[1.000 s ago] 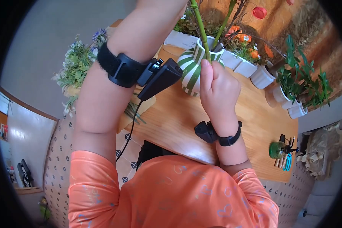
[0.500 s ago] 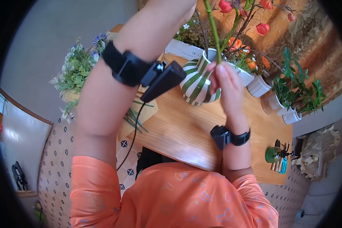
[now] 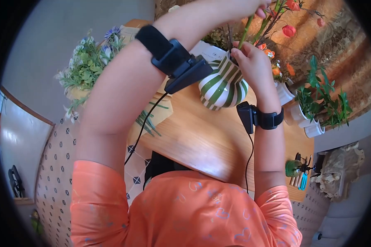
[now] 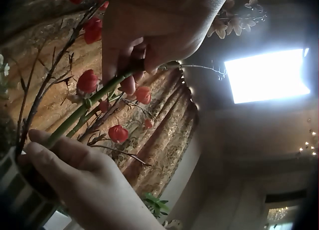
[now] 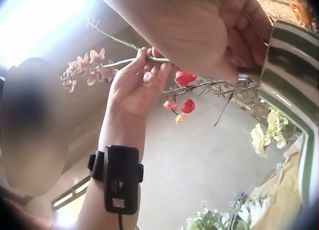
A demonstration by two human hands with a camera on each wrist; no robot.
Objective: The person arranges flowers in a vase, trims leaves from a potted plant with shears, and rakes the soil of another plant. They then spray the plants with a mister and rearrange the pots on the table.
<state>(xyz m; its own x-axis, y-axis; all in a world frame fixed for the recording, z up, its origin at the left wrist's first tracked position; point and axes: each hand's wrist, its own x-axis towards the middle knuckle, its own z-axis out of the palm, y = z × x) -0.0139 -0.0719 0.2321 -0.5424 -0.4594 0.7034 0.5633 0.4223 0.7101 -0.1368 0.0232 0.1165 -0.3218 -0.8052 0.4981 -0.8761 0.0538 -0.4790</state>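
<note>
A thick green flower stem (image 4: 75, 115) leans out of the mouth of a green-and-white striped vase (image 3: 222, 88). High on the stem, my left hand (image 5: 134, 85) grips it with curled fingers. Pale pinkish blossoms (image 5: 84, 68) show beyond that hand in the right wrist view. Lower down, right at the vase rim, my right hand (image 3: 255, 64) pinches the stem between thumb and fingers. Dark twigs with red lantern-like blooms (image 4: 118, 134) stand in the vase beside the stem. The stem's lower end is hidden inside the vase.
White and purple flowers (image 3: 88, 61) lie at the table's left side, with cut green stems (image 3: 148, 123) on brown paper. Potted plants (image 3: 317, 90) line the back right. A green glass sprayer (image 3: 293, 168) and tools with blue handles (image 3: 304, 182) lie at the right edge.
Both hands have shifted right with the stem. My right hand has come up to the vase rim, and the vase appears slightly right and lower.
</note>
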